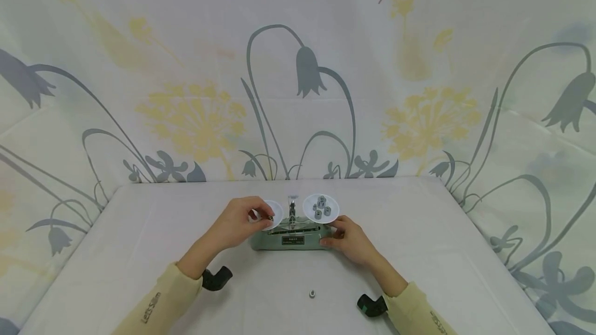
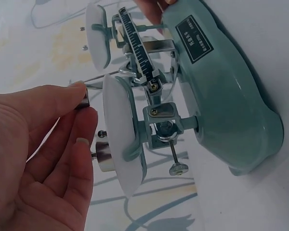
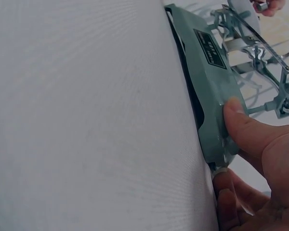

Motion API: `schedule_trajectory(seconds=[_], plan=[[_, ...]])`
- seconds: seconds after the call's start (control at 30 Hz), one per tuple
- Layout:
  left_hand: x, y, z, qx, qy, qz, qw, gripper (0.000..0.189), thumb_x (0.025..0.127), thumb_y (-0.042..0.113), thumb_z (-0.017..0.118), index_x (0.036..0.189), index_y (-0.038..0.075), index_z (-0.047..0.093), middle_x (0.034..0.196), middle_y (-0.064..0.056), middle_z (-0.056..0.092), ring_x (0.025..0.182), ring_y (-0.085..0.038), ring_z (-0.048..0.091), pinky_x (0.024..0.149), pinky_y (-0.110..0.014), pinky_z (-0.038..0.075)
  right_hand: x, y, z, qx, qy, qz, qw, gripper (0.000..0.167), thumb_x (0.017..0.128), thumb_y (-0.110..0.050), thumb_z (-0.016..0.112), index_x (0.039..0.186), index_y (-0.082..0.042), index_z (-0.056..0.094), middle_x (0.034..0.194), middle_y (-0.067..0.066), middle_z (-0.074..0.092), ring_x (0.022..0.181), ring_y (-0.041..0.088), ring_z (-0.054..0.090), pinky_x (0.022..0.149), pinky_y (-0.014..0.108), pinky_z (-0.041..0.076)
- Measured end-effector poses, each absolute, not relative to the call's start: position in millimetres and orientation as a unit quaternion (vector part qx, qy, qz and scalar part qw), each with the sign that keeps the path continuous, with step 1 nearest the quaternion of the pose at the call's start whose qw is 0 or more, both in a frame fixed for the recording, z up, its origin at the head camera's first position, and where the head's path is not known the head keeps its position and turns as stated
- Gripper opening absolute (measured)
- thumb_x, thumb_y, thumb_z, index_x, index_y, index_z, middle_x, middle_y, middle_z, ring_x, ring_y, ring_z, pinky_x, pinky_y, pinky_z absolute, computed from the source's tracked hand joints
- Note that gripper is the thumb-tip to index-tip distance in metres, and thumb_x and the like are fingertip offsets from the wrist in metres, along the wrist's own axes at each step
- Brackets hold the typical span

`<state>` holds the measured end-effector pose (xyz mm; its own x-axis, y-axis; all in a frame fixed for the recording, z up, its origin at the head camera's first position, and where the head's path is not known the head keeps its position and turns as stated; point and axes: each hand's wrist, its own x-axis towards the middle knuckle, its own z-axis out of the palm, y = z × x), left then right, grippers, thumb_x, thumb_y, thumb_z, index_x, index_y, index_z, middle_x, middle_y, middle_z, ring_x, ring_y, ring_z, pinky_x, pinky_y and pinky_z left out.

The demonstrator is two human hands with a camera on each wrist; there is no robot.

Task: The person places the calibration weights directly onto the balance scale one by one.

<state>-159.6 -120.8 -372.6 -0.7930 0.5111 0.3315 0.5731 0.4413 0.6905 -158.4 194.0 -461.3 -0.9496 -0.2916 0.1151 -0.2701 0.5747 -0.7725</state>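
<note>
A pale green balance scale with two white pans stands on the table. Between thumb and fingers, my left hand pinches a small metal weight beside the left pan. A larger metal weight sits on that same pan, mostly hidden by the hand in the head view. Several grey metal weights stand on the right pan. My right hand grips the right end of the scale's base, its thumb on the front face and its fingers around the end.
One small metal weight stands alone on the white tabletop, nearer to me than the scale. Black angled pieces show at both wrists. A flower-patterned cloth hangs behind the table and along its sides.
</note>
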Motion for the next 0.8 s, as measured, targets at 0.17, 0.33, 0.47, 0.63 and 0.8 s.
schedule_trajectory(seconds=[0.17, 0.33, 0.47, 0.63, 0.8], plan=[[-163, -115, -368, -0.333, -0.850, -0.406, 0.044, 0.011, 0.086, 0.005, 0.077, 0.094, 0.011, 0.072, 0.091, 0.006, 0.069, 0.081, -0.010, 0.063, 0.073, -0.034, 0.053, -158, 194, -462, -0.157, 0.887, -0.435, 0.013, 0.051, 0.081, -0.022, 0.083, 0.126, -0.003, 0.067, 0.115, 0.007, 0.059, 0.086, 0.017, 0.052, 0.074, 0.033, 0.046], [-169, -112, -367, -0.344, -0.856, -0.383, 0.052, 0.012, 0.085, 0.002, 0.077, 0.095, 0.006, 0.073, 0.091, 0.003, 0.070, 0.080, -0.010, 0.063, 0.072, -0.038, 0.053, -159, 195, -463, -0.157, 0.886, -0.436, 0.012, 0.051, 0.081, -0.022, 0.083, 0.126, -0.003, 0.067, 0.115, 0.007, 0.059, 0.086, 0.017, 0.052, 0.074, 0.033, 0.046], [-171, -111, -368, -0.348, -0.863, -0.362, 0.053, 0.013, 0.084, 0.001, 0.077, 0.096, 0.006, 0.072, 0.090, 0.003, 0.070, 0.080, -0.010, 0.063, 0.070, -0.036, 0.052, -158, 195, -462, -0.157, 0.886, -0.437, 0.015, 0.051, 0.081, -0.022, 0.083, 0.126, -0.003, 0.067, 0.115, 0.008, 0.059, 0.086, 0.017, 0.052, 0.074, 0.033, 0.046], [-171, -110, -366, -0.341, -0.872, -0.349, 0.041, 0.014, 0.084, 0.003, 0.078, 0.096, 0.007, 0.072, 0.089, 0.005, 0.069, 0.080, -0.009, 0.062, 0.070, -0.033, 0.052, -159, 194, -462, -0.156, 0.885, -0.438, 0.013, 0.051, 0.081, -0.022, 0.084, 0.125, -0.003, 0.068, 0.115, 0.008, 0.059, 0.086, 0.017, 0.053, 0.074, 0.033, 0.046], [-170, -109, -366, -0.334, -0.875, -0.350, 0.030, 0.014, 0.084, 0.004, 0.078, 0.096, 0.008, 0.073, 0.090, 0.005, 0.069, 0.081, -0.009, 0.063, 0.074, -0.038, 0.054, -159, 194, -463, -0.146, 0.886, -0.441, 0.014, 0.051, 0.081, -0.023, 0.084, 0.126, -0.005, 0.068, 0.115, 0.005, 0.059, 0.086, 0.016, 0.052, 0.074, 0.033, 0.045]])
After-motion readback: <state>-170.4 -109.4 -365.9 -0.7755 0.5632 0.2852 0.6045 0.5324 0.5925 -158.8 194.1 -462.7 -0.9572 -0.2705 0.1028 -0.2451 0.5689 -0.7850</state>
